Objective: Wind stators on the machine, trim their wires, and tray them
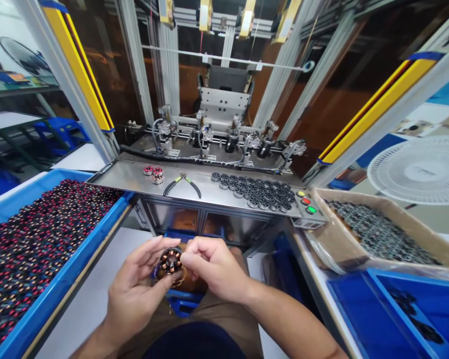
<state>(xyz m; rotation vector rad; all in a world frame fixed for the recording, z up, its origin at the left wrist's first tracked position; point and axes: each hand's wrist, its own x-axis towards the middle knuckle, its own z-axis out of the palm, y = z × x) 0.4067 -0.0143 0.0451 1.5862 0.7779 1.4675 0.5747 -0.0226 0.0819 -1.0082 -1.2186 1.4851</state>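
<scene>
The round black stator with copper-coloured windings (171,261) is held in the air, in front of the near edge of the silver metal bench (214,195) and lower than its top, above the lap of the person. The bare left hand (136,284) supports it: its fingers curve behind the top of the rim and its thumb presses from below, so the wound face is turned up to the eyes. The bare right hand (217,267) has the thumb and the forefinger pressed together at the right rim of the stator; whether a thin wire is pinched there, I cannot tell. Some fine golden wire seems to hang loose just beside the rim. For good work, in my judgement, the left hand should be the firm holder, with the thumb on the rim and away from the coils, while the right fingers make only small, gentle movements. A strong pull could break a fine wire or loosen a winding, so it is better to turn the stator little by little than to twist the right wrist. If the fingertips are too thick for this, the pliers with black and green handles (183,175) lie on the bench, within easy view.
</scene>
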